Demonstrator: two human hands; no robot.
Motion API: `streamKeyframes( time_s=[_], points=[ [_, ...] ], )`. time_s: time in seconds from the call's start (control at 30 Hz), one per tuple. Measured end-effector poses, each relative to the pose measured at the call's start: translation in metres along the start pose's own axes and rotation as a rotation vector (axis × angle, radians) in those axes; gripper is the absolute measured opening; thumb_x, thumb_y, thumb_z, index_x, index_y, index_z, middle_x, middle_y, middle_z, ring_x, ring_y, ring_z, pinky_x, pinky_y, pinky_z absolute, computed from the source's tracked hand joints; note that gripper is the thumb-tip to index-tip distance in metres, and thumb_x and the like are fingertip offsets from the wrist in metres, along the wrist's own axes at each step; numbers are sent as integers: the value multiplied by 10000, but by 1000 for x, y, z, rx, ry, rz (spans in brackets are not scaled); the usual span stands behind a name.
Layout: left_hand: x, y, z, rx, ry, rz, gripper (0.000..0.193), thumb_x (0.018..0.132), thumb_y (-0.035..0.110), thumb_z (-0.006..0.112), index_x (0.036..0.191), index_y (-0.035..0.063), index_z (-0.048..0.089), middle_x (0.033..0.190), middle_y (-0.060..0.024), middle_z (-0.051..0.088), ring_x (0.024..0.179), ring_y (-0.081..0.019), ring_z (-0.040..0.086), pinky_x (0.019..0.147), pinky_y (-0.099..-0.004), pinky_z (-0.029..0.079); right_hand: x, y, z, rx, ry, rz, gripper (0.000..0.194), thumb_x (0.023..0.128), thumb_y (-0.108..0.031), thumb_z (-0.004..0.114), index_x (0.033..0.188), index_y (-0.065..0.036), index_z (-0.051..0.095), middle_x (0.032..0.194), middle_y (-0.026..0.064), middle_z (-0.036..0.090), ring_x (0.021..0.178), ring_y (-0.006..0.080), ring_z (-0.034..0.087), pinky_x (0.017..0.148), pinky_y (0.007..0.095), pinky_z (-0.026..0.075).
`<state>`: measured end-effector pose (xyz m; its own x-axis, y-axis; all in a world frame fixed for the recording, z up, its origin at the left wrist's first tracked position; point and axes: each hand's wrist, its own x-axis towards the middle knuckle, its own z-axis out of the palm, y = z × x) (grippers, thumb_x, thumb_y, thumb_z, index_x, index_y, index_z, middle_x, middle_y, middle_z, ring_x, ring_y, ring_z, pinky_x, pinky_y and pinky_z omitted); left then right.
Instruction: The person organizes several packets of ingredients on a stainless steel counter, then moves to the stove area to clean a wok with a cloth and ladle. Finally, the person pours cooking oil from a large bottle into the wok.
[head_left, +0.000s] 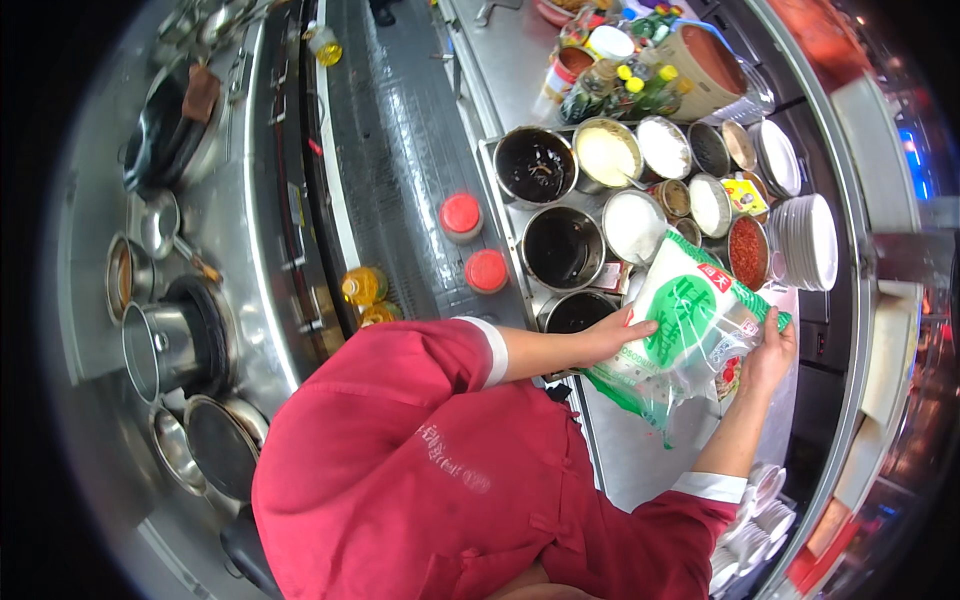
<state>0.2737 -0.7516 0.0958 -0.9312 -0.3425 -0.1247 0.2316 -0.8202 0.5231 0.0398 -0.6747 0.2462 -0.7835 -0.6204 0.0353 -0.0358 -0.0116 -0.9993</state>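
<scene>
A green-and-white plastic bag of white seasoning (679, 307) is held between my two hands, and it bears large printing. My left hand (619, 335) grips its near left side, thumb on top. On the opposite side, my right hand (772, 349) pinches the green edge. One end of the bag overlaps a round metal canister of white granules (634, 217); whether any is flowing out cannot be seen. The bag's other end is slack, clear plastic. Close beside it stands a canister of chopped red chilli (748, 251). Dark liquid fills a nearby metal pot (562, 246).
Bottles with yellow caps (634, 82) crowd the counter's far end. Stacked white plates (806, 240) stand along its outer edge. Two red-lidded jars (486, 270) are near the black mat (390, 150). On the left, a cooking range holds a metal pot (161, 349) and a wok (169, 124).
</scene>
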Motion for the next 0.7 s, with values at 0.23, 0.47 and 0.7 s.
streamKeyframes(
  time_s=[0.23, 0.47, 0.7],
  points=[
    [2, -14, -12, 245, -32, 139, 613, 996, 179, 650, 1518, 55, 354, 1348, -58, 569, 1217, -153, 543, 1034, -349, 466, -26, 4, -11, 98, 102, -17, 112, 1030, -134, 624, 1033, -27, 656, 938, 69, 716, 792, 126, 651, 706, 287, 518],
    [9, -4, -17, 411, -30, 179, 683, 965, 203, 715, 1515, 26, 349, 1331, -82, 583, 1210, -161, 544, 1028, -349, 462, -46, 0, -17, 213, 164, -235, 86, 1011, -86, 634, 1061, -17, 643, 976, 54, 691, 862, 123, 622, 812, 291, 489],
    [12, 78, 27, 1072, -96, 522, 1059, 759, 200, 818, 1610, 32, 211, 1433, -224, 547, 1311, -298, 544, 1110, -390, 402, -97, -37, -20, 344, 452, -507, 171, 1018, -72, 574, 1153, 26, 610, 1072, 98, 657, 908, 180, 620, 852, 343, 496]
  ],
)
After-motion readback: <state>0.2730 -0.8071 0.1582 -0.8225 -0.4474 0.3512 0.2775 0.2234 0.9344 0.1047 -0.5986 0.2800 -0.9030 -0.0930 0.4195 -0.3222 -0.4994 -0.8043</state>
